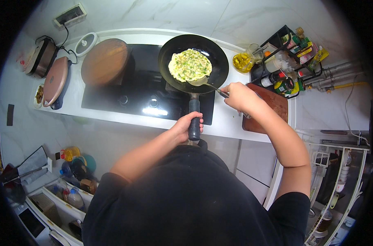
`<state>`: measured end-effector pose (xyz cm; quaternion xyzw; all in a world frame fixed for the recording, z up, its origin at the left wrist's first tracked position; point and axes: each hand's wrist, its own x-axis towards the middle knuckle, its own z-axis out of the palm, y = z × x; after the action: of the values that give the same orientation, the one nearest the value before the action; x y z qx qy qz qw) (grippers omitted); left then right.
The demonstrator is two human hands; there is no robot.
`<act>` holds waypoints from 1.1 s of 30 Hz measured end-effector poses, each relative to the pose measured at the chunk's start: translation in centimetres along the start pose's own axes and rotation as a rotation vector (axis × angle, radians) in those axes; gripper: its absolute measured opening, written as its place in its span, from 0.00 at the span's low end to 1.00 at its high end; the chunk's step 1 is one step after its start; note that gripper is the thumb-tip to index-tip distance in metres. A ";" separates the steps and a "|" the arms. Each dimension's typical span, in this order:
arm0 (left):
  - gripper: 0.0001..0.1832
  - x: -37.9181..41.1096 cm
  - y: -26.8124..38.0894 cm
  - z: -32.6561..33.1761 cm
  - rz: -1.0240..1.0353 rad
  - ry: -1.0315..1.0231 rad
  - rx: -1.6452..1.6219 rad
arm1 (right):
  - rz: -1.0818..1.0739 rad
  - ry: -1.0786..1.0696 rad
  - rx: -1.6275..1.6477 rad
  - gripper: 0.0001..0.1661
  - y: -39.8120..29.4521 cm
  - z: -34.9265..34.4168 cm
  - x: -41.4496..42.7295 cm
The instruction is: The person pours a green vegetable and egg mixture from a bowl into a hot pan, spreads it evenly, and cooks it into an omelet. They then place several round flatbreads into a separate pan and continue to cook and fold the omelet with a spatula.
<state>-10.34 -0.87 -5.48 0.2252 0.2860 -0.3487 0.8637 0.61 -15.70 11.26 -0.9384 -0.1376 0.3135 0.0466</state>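
Note:
My left hand (187, 126) is closed around the dark handle of a black wok (218, 66), which stands over the right part of a black glass hob (143, 73). In the wok lies a round yellow egg pancake (190, 65) with green bits, probably chopped scallion. My right hand (238, 97) grips the handle of a metal cooking spoon or ladle (198, 81). Its head rests at the pancake's lower edge, inside the wok. How far it reaches under the pancake I cannot tell.
A round wooden lid or board (106, 61) covers the hob's left side. Beyond the wok's right side stand a glass jug of oil (243, 62) and a black rack (260, 72) with bottles and packets. A reddish-brown cutting board (277, 106) lies under my right forearm. A pink electric pan (56, 80) is far left.

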 end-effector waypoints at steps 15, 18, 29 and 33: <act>0.09 0.1 0.1 -0.3 -0.027 -0.003 0.032 | 0.068 -0.031 0.135 0.26 0.4 -0.3 -1.4; 0.09 0.1 0.2 -0.4 -0.022 -0.013 0.041 | -0.009 0.097 -0.001 0.25 1.0 1.2 -1.4; 0.09 0.0 0.4 -0.1 -0.029 0.008 0.055 | 0.034 0.153 0.064 0.25 1.3 2.4 -2.3; 0.09 0.0 0.5 -0.2 -0.039 -0.009 0.063 | 0.105 0.026 0.083 0.25 1.7 0.2 -2.5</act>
<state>-10.04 -0.44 -5.53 0.2451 0.2755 -0.3752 0.8504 -1.08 -18.01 12.22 -0.9457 -0.0743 0.3085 0.0708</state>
